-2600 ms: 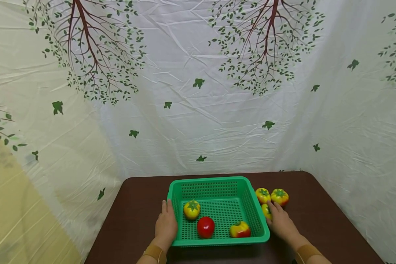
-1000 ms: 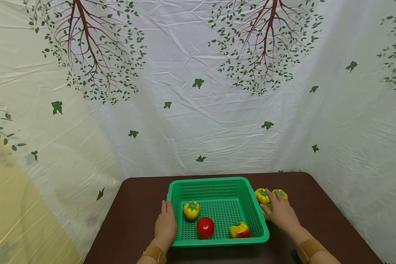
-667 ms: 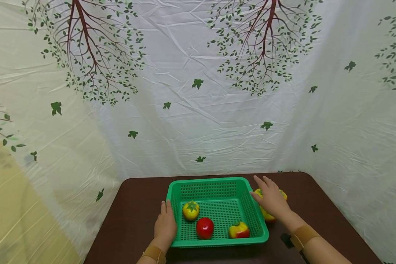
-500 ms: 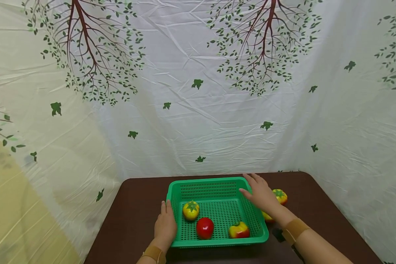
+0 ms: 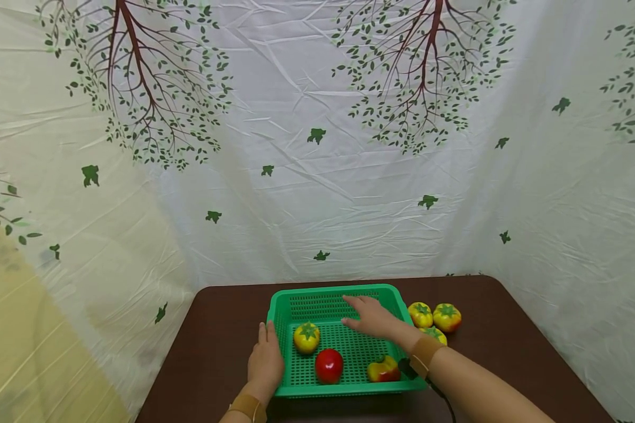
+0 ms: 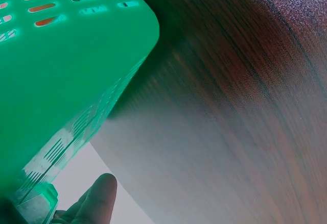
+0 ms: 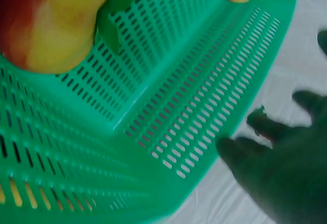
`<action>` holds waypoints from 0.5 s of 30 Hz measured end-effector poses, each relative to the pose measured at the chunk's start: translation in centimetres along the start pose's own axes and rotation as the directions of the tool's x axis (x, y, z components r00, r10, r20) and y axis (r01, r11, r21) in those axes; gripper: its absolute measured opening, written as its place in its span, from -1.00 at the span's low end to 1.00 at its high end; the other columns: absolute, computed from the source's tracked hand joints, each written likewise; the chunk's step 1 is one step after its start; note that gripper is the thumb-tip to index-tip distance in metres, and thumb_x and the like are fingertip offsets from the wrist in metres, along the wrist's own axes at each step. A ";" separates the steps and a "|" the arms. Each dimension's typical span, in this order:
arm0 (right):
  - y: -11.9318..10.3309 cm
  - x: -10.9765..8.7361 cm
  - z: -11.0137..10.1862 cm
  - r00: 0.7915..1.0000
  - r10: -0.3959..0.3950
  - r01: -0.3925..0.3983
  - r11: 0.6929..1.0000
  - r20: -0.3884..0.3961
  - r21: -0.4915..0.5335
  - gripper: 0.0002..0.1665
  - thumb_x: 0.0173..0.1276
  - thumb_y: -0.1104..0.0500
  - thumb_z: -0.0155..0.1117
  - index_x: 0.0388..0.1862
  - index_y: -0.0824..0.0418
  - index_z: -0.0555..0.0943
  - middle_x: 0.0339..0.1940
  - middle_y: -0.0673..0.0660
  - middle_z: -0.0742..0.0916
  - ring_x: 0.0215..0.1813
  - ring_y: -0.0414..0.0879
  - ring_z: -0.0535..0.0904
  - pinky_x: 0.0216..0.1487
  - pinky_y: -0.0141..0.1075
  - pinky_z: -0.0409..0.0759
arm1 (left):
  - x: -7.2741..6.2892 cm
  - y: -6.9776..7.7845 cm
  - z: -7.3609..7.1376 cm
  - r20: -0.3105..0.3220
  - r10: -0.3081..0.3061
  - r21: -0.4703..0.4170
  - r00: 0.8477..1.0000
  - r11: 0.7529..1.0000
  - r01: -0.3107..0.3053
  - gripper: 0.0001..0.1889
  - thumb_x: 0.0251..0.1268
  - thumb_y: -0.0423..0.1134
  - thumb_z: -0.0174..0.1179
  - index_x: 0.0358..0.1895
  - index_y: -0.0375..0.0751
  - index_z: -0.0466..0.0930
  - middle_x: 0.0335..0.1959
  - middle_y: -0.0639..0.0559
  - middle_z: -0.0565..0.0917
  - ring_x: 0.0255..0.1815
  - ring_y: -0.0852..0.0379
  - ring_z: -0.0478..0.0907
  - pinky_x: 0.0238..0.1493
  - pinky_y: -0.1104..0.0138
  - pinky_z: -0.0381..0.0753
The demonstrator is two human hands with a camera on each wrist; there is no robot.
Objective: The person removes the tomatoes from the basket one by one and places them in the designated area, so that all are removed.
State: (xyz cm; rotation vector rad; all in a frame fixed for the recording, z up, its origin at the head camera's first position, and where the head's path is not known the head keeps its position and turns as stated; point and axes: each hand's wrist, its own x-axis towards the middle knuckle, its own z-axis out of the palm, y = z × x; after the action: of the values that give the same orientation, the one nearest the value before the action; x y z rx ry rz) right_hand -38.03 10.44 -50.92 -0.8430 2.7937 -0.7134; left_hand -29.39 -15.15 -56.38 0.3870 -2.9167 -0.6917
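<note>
The green basket (image 6: 66,76) fills the upper left part of the left wrist view, very close to the camera and blurred. Its rounded corner points to the upper right, and small slots with red-orange colour behind them show along the top edge. More slots run down its side wall at the lower left. A fingertip (image 6: 97,198) of the left hand rises at the bottom, just beside the basket wall. The dark brown wooden bench (image 6: 245,96) covers the right side.
</note>
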 end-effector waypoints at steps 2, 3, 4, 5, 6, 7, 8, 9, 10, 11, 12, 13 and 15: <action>-0.4 0.4 0.8 0.996 -0.005 0.006 1.000 0.086 -0.001 -0.18 0.45 -0.15 0.23 0.53 0.22 0.31 0.47 0.38 0.44 0.50 0.38 0.28 0.42 0.30 0.33 | 0.1 0.0 0.0 0.008 -0.006 0.002 1.000 1.000 0.006 -0.40 0.51 -0.47 -0.05 0.56 -0.30 0.12 0.59 -0.33 0.14 0.17 -0.37 0.54 0.10 -0.16 0.59; -0.5 0.5 1.1 0.993 -0.015 0.016 1.000 0.121 -0.004 -0.18 0.44 -0.16 0.23 0.53 0.20 0.31 0.48 0.37 0.43 0.50 0.38 0.28 0.42 0.30 0.33 | 0.1 0.0 0.0 0.013 -0.009 0.005 1.000 1.000 0.009 -0.40 0.51 -0.47 -0.05 0.57 -0.30 0.12 0.59 -0.33 0.13 0.18 -0.37 0.54 0.10 -0.16 0.59; -0.7 0.6 1.5 0.988 -0.025 0.027 1.000 0.150 -0.008 -0.18 0.43 -0.16 0.24 0.53 0.19 0.31 0.48 0.37 0.43 0.50 0.38 0.28 0.42 0.30 0.33 | 0.1 0.0 0.0 0.015 -0.014 0.007 1.000 1.000 0.013 -0.40 0.51 -0.47 -0.05 0.57 -0.29 0.12 0.59 -0.33 0.13 0.18 -0.37 0.54 0.11 -0.16 0.59; -0.9 0.7 1.8 0.985 -0.030 0.034 0.999 0.171 -0.018 -0.18 0.43 -0.16 0.24 0.54 0.17 0.31 0.48 0.37 0.42 0.50 0.37 0.28 0.42 0.29 0.33 | 0.1 0.1 0.1 0.017 -0.016 0.009 1.000 1.000 0.015 -0.40 0.51 -0.47 -0.05 0.57 -0.29 0.12 0.59 -0.33 0.13 0.18 -0.37 0.54 0.11 -0.16 0.59; -1.6 0.4 1.7 0.980 -0.010 0.013 1.000 0.200 -0.015 -0.20 0.42 -0.07 0.29 0.54 0.16 0.30 0.50 0.36 0.41 0.52 0.36 0.26 0.44 0.29 0.32 | 0.2 0.1 0.1 0.019 -0.018 0.013 1.000 1.000 0.018 -0.40 0.51 -0.46 -0.05 0.57 -0.29 0.12 0.60 -0.32 0.13 0.18 -0.37 0.54 0.11 -0.16 0.59; -1.7 0.6 2.1 0.977 -0.008 0.012 1.000 0.215 -0.017 -0.20 0.42 -0.08 0.29 0.55 0.13 0.30 0.50 0.35 0.40 0.52 0.35 0.26 0.44 0.28 0.32 | 0.2 0.1 0.1 0.014 -0.017 0.015 1.000 1.000 0.017 -0.40 0.51 -0.46 -0.05 0.57 -0.29 0.12 0.59 -0.32 0.13 0.17 -0.37 0.54 0.10 -0.15 0.59; -1.7 0.7 2.4 0.974 -0.007 0.012 1.000 0.224 -0.021 -0.20 0.41 -0.09 0.29 0.54 0.11 0.31 0.50 0.34 0.40 0.52 0.34 0.27 0.44 0.27 0.33 | 0.2 0.1 0.1 0.012 -0.017 0.019 1.000 1.000 0.016 -0.41 0.52 -0.46 -0.05 0.57 -0.29 0.12 0.59 -0.32 0.13 0.17 -0.37 0.54 0.10 -0.15 0.60; -1.8 0.8 2.6 0.972 -0.007 0.012 1.000 0.234 -0.023 -0.20 0.41 -0.10 0.28 0.55 0.10 0.31 0.51 0.33 0.40 0.52 0.33 0.27 0.44 0.27 0.33 | 0.2 0.1 0.1 0.007 -0.015 0.021 1.000 1.000 0.014 -0.41 0.52 -0.45 -0.05 0.57 -0.29 0.12 0.59 -0.32 0.14 0.17 -0.36 0.55 0.09 -0.15 0.60; -1.8 0.9 2.9 0.969 -0.002 0.009 1.000 0.247 -0.026 -0.20 0.41 -0.11 0.28 0.55 0.08 0.30 0.52 0.32 0.40 0.53 0.32 0.27 0.44 0.27 0.34 | 0.2 0.1 0.2 0.001 -0.012 0.023 1.000 1.000 0.012 -0.41 0.52 -0.45 -0.05 0.56 -0.29 0.13 0.59 -0.32 0.14 0.16 -0.36 0.55 0.09 -0.14 0.60; -1.9 1.0 3.1 0.965 0.006 0.001 1.000 0.262 -0.027 -0.20 0.41 -0.13 0.27 0.55 0.06 0.30 0.52 0.31 0.39 0.53 0.31 0.26 0.44 0.26 0.34 | 0.3 0.0 0.2 -0.004 -0.008 0.024 1.000 1.000 0.008 -0.41 0.51 -0.45 -0.04 0.56 -0.29 0.13 0.59 -0.32 0.15 0.16 -0.36 0.55 0.08 -0.14 0.61; -1.9 1.0 3.2 0.960 0.015 -0.010 1.000 0.278 -0.022 -0.19 0.41 -0.14 0.27 0.56 0.05 0.29 0.53 0.31 0.37 0.54 0.31 0.24 0.44 0.27 0.33 | 0.3 0.1 0.2 -0.007 -0.006 0.023 1.000 1.000 0.006 -0.41 0.51 -0.45 -0.04 0.56 -0.29 0.13 0.59 -0.32 0.15 0.16 -0.36 0.55 0.07 -0.14 0.61; -2.0 1.1 3.3 0.956 0.018 -0.010 1.000 0.294 -0.027 -0.20 0.41 -0.13 0.27 0.56 0.04 0.29 0.54 0.30 0.37 0.55 0.31 0.24 0.44 0.28 0.33 | 0.3 0.1 0.2 -0.011 -0.004 0.021 1.000 1.000 0.004 -0.40 0.51 -0.46 -0.03 0.56 -0.29 0.13 0.59 -0.32 0.15 0.15 -0.36 0.55 0.07 -0.14 0.61; -2.2 1.1 3.3 0.941 0.028 -0.016 0.999 0.336 -0.039 -0.19 0.42 -0.14 0.26 0.56 0.03 0.28 0.56 0.28 0.34 0.57 0.31 0.20 0.45 0.28 0.31 | 0.3 0.0 0.2 -0.013 -0.004 0.017 1.000 1.000 0.004 -0.40 0.50 -0.46 -0.02 0.56 -0.29 0.13 0.59 -0.32 0.15 0.16 -0.36 0.55 0.07 -0.14 0.61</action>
State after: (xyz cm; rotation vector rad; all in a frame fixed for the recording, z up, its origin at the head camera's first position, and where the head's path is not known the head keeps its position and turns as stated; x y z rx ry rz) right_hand -37.02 6.89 -52.81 -0.8478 2.5104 -0.4650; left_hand -29.75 -15.10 -56.57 0.3983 -2.9124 -0.6622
